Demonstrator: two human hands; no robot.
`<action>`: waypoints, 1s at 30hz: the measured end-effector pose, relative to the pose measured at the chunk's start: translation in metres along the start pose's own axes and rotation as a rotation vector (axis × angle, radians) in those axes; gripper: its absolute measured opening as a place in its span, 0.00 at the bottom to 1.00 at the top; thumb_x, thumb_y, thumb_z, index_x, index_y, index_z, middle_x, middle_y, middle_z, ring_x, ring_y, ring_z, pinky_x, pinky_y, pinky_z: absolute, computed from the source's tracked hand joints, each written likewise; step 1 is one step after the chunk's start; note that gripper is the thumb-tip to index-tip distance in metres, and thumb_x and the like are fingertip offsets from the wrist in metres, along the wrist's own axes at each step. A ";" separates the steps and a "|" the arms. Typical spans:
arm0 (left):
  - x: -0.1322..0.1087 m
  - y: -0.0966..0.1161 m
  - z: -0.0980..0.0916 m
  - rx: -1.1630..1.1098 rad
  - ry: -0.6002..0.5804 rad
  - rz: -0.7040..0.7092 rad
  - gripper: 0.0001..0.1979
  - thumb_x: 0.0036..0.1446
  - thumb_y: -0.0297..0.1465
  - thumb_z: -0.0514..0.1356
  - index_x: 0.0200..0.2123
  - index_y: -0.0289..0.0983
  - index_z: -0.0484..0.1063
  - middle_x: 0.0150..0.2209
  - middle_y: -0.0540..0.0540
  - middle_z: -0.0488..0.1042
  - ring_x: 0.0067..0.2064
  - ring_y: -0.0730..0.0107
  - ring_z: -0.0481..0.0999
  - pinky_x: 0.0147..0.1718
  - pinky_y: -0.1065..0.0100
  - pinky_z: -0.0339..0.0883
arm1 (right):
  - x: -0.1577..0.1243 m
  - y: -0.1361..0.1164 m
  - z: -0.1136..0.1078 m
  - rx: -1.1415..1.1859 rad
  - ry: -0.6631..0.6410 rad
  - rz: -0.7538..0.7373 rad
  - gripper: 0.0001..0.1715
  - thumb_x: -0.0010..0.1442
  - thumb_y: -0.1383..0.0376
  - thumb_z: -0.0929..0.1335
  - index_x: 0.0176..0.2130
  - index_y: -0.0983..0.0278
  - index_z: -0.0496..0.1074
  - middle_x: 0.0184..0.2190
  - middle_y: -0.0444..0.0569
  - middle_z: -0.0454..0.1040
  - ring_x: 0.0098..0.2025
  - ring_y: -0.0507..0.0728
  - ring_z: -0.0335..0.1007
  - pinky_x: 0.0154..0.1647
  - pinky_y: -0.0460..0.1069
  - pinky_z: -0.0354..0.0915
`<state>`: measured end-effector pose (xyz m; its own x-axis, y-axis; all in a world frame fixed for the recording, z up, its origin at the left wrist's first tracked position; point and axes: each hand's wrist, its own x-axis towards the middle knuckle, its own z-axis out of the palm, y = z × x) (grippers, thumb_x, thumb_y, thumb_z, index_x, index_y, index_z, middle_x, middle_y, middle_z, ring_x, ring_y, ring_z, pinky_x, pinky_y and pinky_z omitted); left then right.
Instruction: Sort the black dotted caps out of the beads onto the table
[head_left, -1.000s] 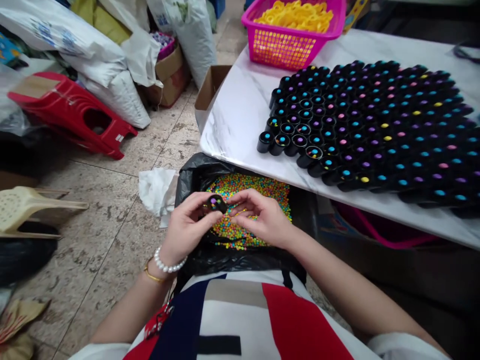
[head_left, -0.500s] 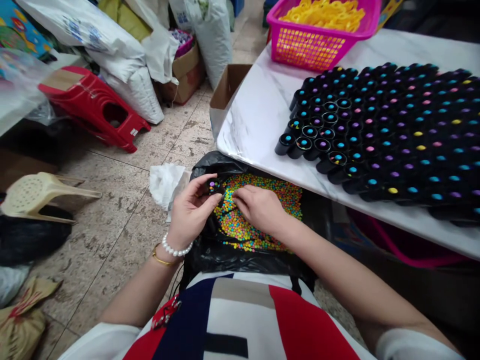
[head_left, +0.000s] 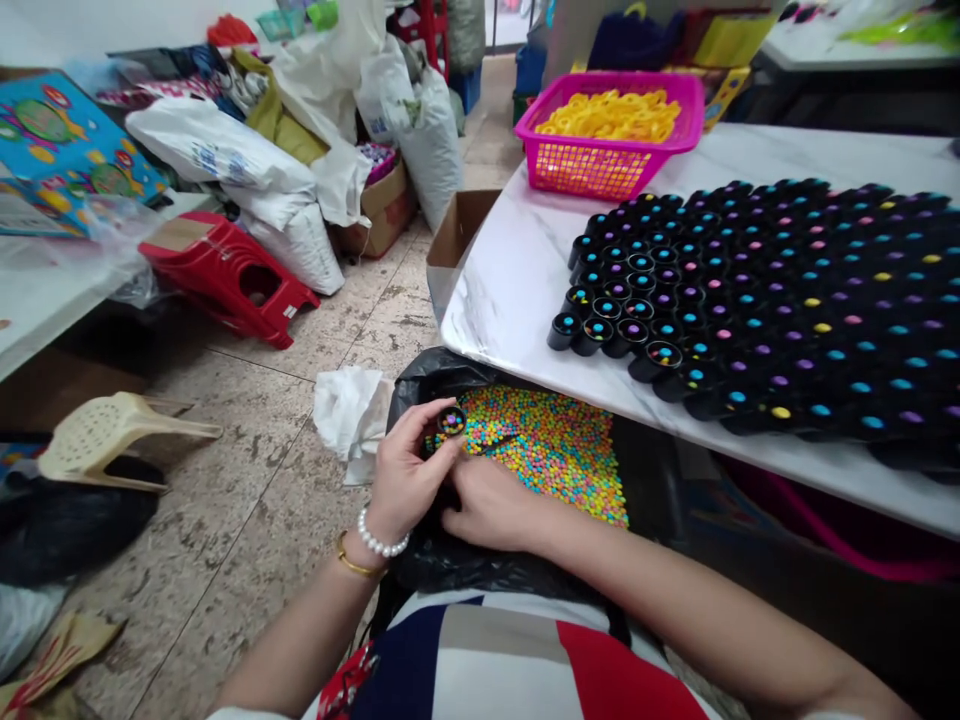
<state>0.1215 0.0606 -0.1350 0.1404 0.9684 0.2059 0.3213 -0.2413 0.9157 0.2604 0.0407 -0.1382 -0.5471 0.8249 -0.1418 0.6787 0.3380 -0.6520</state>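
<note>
Between the thumb and fingers of my left hand (head_left: 409, 470) is a small black cup (head_left: 451, 421), its open mouth facing up with a few coloured beads inside. My right hand (head_left: 491, 505) is just below and to the right of that cup, its fingers curled downward at the near side of the bead heap. Its fingertips are partly hidden, and I cannot see what they hold. Many small yellow, pink, green and blue beads (head_left: 574, 455) lie in a black plastic bag (head_left: 487, 568) in front of my lap.
On the white marbled table (head_left: 510, 290) stand several rows of black cups (head_left: 712, 310), with coloured dots showing in their mouths. A pink basket (head_left: 600, 180) of yellow rings sits at its far edge. To the left are a red stool (head_left: 232, 280), a cream stool (head_left: 112, 430) and white sacks (head_left: 300, 240).
My right hand has moved from the middle of the beads toward me and slightly left, under the cup. My left hand still holds the cup. The view has tilted up.
</note>
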 end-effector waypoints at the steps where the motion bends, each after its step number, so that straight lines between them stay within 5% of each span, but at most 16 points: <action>1: 0.000 0.001 0.000 0.028 -0.001 0.015 0.19 0.57 0.28 0.62 0.52 0.43 0.71 0.48 0.45 0.74 0.48 0.63 0.74 0.49 0.60 0.69 | -0.009 0.006 -0.006 0.052 0.008 -0.001 0.18 0.49 0.67 0.68 0.43 0.66 0.69 0.34 0.50 0.75 0.31 0.55 0.70 0.30 0.48 0.64; 8: 0.000 0.004 0.001 0.149 -0.062 0.148 0.17 0.56 0.26 0.63 0.50 0.41 0.73 0.47 0.44 0.75 0.49 0.63 0.73 0.50 0.60 0.67 | -0.066 0.061 -0.034 0.018 0.295 0.070 0.19 0.52 0.74 0.65 0.45 0.63 0.70 0.44 0.52 0.70 0.46 0.58 0.69 0.48 0.53 0.66; 15: 0.000 0.003 0.001 0.152 -0.058 0.116 0.16 0.56 0.28 0.64 0.49 0.41 0.73 0.46 0.45 0.76 0.47 0.64 0.75 0.48 0.60 0.69 | -0.071 0.071 -0.028 0.219 0.257 0.382 0.18 0.62 0.59 0.66 0.50 0.63 0.65 0.24 0.41 0.72 0.24 0.53 0.71 0.27 0.46 0.65; 18: 0.000 0.003 0.000 0.155 -0.052 0.121 0.16 0.56 0.28 0.64 0.49 0.40 0.73 0.46 0.44 0.76 0.46 0.64 0.75 0.47 0.60 0.70 | -0.075 0.077 -0.028 0.071 0.202 0.302 0.16 0.64 0.60 0.65 0.49 0.63 0.69 0.25 0.43 0.75 0.27 0.54 0.73 0.31 0.47 0.67; 21: -0.001 0.001 0.000 0.166 -0.054 0.138 0.16 0.56 0.29 0.64 0.49 0.40 0.73 0.45 0.45 0.76 0.44 0.65 0.75 0.45 0.61 0.70 | -0.080 0.085 -0.031 -0.146 0.198 0.131 0.18 0.64 0.66 0.65 0.54 0.61 0.69 0.43 0.52 0.76 0.42 0.57 0.74 0.42 0.50 0.69; 24: 0.000 0.001 0.000 0.172 -0.063 0.146 0.16 0.57 0.30 0.63 0.49 0.41 0.72 0.44 0.45 0.76 0.43 0.66 0.75 0.43 0.61 0.70 | -0.081 0.090 -0.031 -0.408 0.130 -0.035 0.26 0.63 0.70 0.64 0.59 0.55 0.66 0.59 0.53 0.66 0.53 0.61 0.67 0.47 0.54 0.69; 30: -0.001 0.003 -0.001 0.162 -0.066 0.149 0.16 0.57 0.30 0.63 0.49 0.40 0.72 0.44 0.44 0.77 0.42 0.65 0.75 0.42 0.61 0.70 | -0.065 0.073 -0.018 -0.610 -0.022 -0.085 0.25 0.65 0.72 0.60 0.60 0.68 0.66 0.51 0.60 0.73 0.47 0.63 0.68 0.45 0.56 0.70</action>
<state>0.1210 0.0593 -0.1321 0.2568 0.9163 0.3072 0.4375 -0.3936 0.8085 0.3546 0.0199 -0.1630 -0.6169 0.7765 -0.1281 0.7869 0.6056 -0.1187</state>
